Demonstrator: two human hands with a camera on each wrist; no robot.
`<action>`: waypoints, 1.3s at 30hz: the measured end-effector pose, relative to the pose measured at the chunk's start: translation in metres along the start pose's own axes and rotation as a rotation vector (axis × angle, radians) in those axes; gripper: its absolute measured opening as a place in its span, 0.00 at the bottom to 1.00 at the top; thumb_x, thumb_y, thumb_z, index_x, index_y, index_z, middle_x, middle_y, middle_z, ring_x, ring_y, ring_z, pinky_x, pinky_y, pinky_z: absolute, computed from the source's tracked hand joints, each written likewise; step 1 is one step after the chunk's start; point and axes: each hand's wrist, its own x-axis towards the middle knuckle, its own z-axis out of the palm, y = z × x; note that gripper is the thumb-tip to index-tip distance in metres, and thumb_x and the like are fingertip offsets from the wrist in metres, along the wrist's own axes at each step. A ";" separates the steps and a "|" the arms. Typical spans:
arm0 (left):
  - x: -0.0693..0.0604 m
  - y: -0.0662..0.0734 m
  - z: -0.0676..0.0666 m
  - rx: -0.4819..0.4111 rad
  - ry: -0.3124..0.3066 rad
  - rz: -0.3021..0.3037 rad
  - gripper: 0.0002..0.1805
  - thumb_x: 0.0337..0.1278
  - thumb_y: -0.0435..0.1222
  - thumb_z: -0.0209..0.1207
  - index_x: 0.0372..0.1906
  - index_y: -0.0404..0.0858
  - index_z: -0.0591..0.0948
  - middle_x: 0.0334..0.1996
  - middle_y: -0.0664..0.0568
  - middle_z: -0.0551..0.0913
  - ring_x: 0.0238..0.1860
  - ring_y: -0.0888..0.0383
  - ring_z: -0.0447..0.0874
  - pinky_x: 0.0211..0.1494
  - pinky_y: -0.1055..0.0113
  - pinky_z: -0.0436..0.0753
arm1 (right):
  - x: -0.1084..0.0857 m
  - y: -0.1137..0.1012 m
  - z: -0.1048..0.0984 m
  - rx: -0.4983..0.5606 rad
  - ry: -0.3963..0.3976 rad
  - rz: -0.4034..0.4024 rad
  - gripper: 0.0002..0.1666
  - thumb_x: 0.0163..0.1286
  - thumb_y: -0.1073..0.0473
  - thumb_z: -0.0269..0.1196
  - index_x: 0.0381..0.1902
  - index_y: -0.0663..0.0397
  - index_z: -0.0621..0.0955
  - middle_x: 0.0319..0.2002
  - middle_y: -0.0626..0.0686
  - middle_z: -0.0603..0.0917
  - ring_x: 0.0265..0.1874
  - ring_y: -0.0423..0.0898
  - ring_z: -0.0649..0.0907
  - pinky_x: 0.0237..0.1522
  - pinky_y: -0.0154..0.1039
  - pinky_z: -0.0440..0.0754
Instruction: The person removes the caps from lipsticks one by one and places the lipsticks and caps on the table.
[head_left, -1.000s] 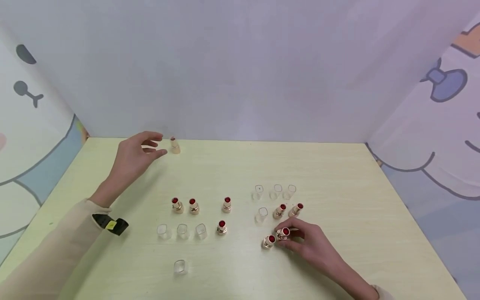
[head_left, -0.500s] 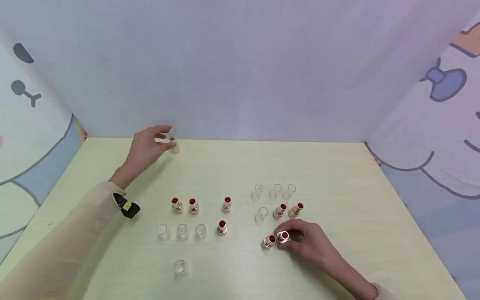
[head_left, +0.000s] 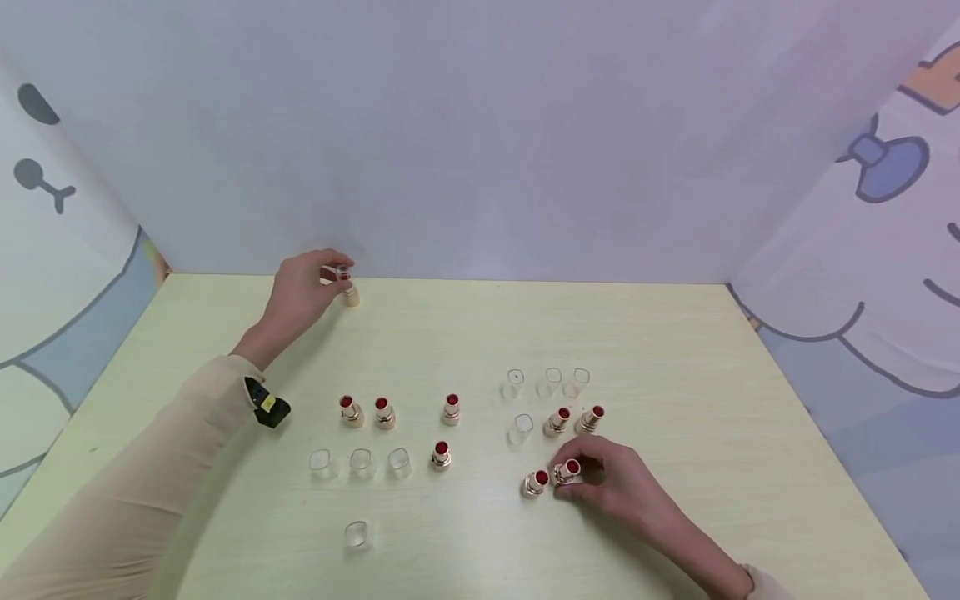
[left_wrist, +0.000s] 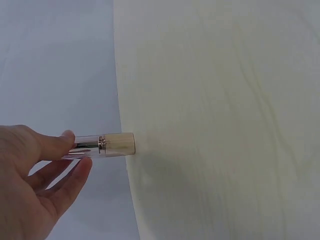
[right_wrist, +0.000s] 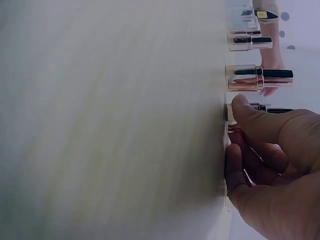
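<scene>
At the table's back left, my left hand [head_left: 298, 286] pinches the clear cap of a gold lipstick [left_wrist: 118, 144], which stands upright; thumb and fingertips lie on the cap in the left wrist view. At the front right, my right hand [head_left: 611, 479] holds a red-topped gold lipstick [head_left: 567, 470] between thumb and fingers. Just left of it stands another uncapped lipstick [head_left: 536, 482], close to the held one. Behind that hand are two more lipsticks, one left [head_left: 557, 421] and one right [head_left: 590, 418]. The right wrist view partly hides the held lipstick behind the thumb.
Several uncapped lipsticks stand left of centre, including one lipstick [head_left: 441, 455]. Clear caps stand in two groups: a front-left cap [head_left: 356, 534] with others behind it, and a right-hand cap [head_left: 521, 428] with others behind. The pale wooden table [head_left: 637, 342] meets a curtain [head_left: 480, 167] at the back.
My left hand has moved right to the back lipstick, and its spread fingers have closed on the clear cap. My right hand stays around its lipstick almost unmoved.
</scene>
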 end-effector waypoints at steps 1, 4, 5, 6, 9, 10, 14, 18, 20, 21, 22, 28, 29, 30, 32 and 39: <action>0.000 0.000 0.001 0.001 0.000 0.003 0.17 0.67 0.28 0.66 0.59 0.32 0.83 0.54 0.37 0.87 0.51 0.39 0.88 0.46 0.54 0.84 | 0.000 0.000 0.000 -0.004 -0.003 0.002 0.19 0.55 0.56 0.81 0.40 0.31 0.86 0.39 0.32 0.87 0.44 0.32 0.84 0.54 0.32 0.86; 0.000 -0.001 0.003 -0.001 0.002 0.010 0.17 0.67 0.27 0.65 0.59 0.32 0.83 0.54 0.37 0.87 0.52 0.40 0.87 0.47 0.51 0.85 | 0.001 0.000 -0.001 -0.010 -0.013 0.003 0.19 0.56 0.56 0.81 0.41 0.31 0.85 0.40 0.32 0.87 0.43 0.32 0.84 0.53 0.32 0.86; 0.000 -0.002 0.003 0.001 0.003 0.010 0.17 0.67 0.27 0.65 0.59 0.32 0.83 0.53 0.37 0.87 0.52 0.40 0.87 0.47 0.50 0.85 | 0.001 0.000 -0.001 -0.010 -0.017 0.003 0.19 0.56 0.57 0.81 0.41 0.31 0.85 0.40 0.33 0.86 0.43 0.32 0.83 0.53 0.32 0.86; 0.000 -0.002 0.003 -0.001 0.003 0.010 0.17 0.67 0.27 0.65 0.59 0.32 0.83 0.53 0.37 0.87 0.52 0.40 0.87 0.48 0.50 0.85 | 0.001 0.000 -0.001 -0.007 -0.022 0.006 0.19 0.56 0.57 0.81 0.41 0.31 0.85 0.40 0.33 0.86 0.42 0.32 0.83 0.52 0.31 0.86; -0.002 -0.003 0.002 -0.006 0.004 0.007 0.17 0.67 0.27 0.65 0.58 0.32 0.83 0.53 0.37 0.87 0.52 0.39 0.87 0.49 0.46 0.86 | 0.001 0.000 -0.002 -0.001 -0.033 0.013 0.20 0.56 0.57 0.81 0.43 0.33 0.85 0.41 0.35 0.86 0.41 0.33 0.82 0.50 0.30 0.85; -0.003 -0.003 0.001 -0.008 0.005 0.005 0.16 0.67 0.27 0.65 0.58 0.32 0.83 0.53 0.36 0.87 0.52 0.39 0.87 0.50 0.46 0.86 | 0.001 0.000 -0.003 0.002 -0.037 0.014 0.21 0.56 0.57 0.81 0.44 0.34 0.85 0.41 0.35 0.86 0.41 0.33 0.82 0.49 0.31 0.85; -0.007 -0.004 -0.004 -0.010 0.019 -0.001 0.16 0.67 0.28 0.65 0.57 0.31 0.83 0.52 0.36 0.88 0.52 0.38 0.88 0.52 0.44 0.86 | 0.001 0.000 -0.005 0.003 -0.047 0.013 0.24 0.55 0.56 0.81 0.48 0.37 0.85 0.45 0.37 0.87 0.42 0.33 0.84 0.50 0.32 0.86; -0.013 -0.003 -0.011 -0.007 0.035 0.001 0.15 0.67 0.29 0.66 0.57 0.32 0.83 0.51 0.35 0.88 0.52 0.38 0.87 0.53 0.43 0.85 | -0.001 -0.003 -0.008 0.001 -0.047 0.003 0.26 0.57 0.54 0.81 0.52 0.38 0.84 0.50 0.39 0.86 0.45 0.34 0.84 0.53 0.34 0.87; -0.017 -0.001 -0.015 -0.003 0.040 0.007 0.15 0.67 0.30 0.66 0.56 0.32 0.83 0.51 0.35 0.87 0.52 0.38 0.87 0.53 0.42 0.85 | -0.002 -0.005 -0.010 0.006 -0.045 -0.004 0.26 0.59 0.54 0.80 0.54 0.39 0.83 0.52 0.40 0.86 0.46 0.35 0.84 0.55 0.35 0.87; -0.019 0.000 -0.017 -0.002 0.042 0.010 0.15 0.67 0.30 0.66 0.56 0.33 0.83 0.51 0.35 0.87 0.52 0.38 0.87 0.53 0.42 0.86 | -0.003 -0.007 -0.011 0.011 -0.044 -0.008 0.27 0.59 0.53 0.79 0.55 0.40 0.83 0.52 0.41 0.86 0.46 0.35 0.84 0.55 0.36 0.87; -0.021 0.001 -0.019 0.004 0.044 0.013 0.15 0.67 0.30 0.67 0.56 0.33 0.83 0.51 0.36 0.87 0.51 0.38 0.87 0.53 0.43 0.86 | -0.004 -0.009 -0.012 0.012 -0.043 -0.013 0.27 0.60 0.53 0.79 0.56 0.40 0.82 0.53 0.42 0.86 0.47 0.36 0.85 0.56 0.36 0.87; -0.036 0.011 -0.030 0.024 0.057 0.009 0.15 0.66 0.31 0.68 0.55 0.35 0.83 0.50 0.40 0.88 0.50 0.43 0.89 0.50 0.57 0.88 | -0.012 -0.021 -0.019 -0.011 -0.021 -0.013 0.29 0.62 0.49 0.78 0.60 0.36 0.80 0.57 0.40 0.85 0.50 0.41 0.86 0.55 0.40 0.87; -0.039 0.013 -0.031 0.014 0.058 0.006 0.15 0.66 0.31 0.68 0.55 0.35 0.83 0.50 0.41 0.88 0.50 0.44 0.89 0.49 0.65 0.88 | -0.012 -0.023 -0.020 -0.015 -0.017 -0.015 0.29 0.62 0.48 0.78 0.60 0.35 0.80 0.58 0.39 0.85 0.51 0.41 0.86 0.55 0.40 0.87; -0.042 0.015 -0.032 0.002 0.057 0.005 0.15 0.65 0.31 0.68 0.55 0.36 0.83 0.50 0.41 0.88 0.50 0.44 0.89 0.48 0.72 0.87 | -0.013 -0.025 -0.021 -0.021 -0.013 -0.019 0.29 0.63 0.48 0.77 0.60 0.34 0.80 0.59 0.39 0.85 0.51 0.41 0.86 0.55 0.41 0.87; -0.047 0.021 -0.034 -0.022 0.060 0.010 0.15 0.65 0.31 0.69 0.54 0.36 0.83 0.49 0.42 0.88 0.50 0.45 0.89 0.44 0.86 0.80 | -0.013 -0.028 -0.023 -0.025 -0.005 -0.032 0.30 0.63 0.47 0.77 0.61 0.34 0.79 0.60 0.38 0.84 0.52 0.42 0.86 0.55 0.41 0.87; -0.068 0.042 -0.035 -0.055 0.071 0.056 0.13 0.63 0.33 0.71 0.51 0.40 0.83 0.45 0.46 0.89 0.46 0.50 0.89 0.43 0.94 0.74 | -0.013 -0.034 -0.028 -0.038 0.031 -0.102 0.29 0.65 0.52 0.76 0.61 0.28 0.78 0.60 0.39 0.84 0.52 0.44 0.87 0.57 0.42 0.87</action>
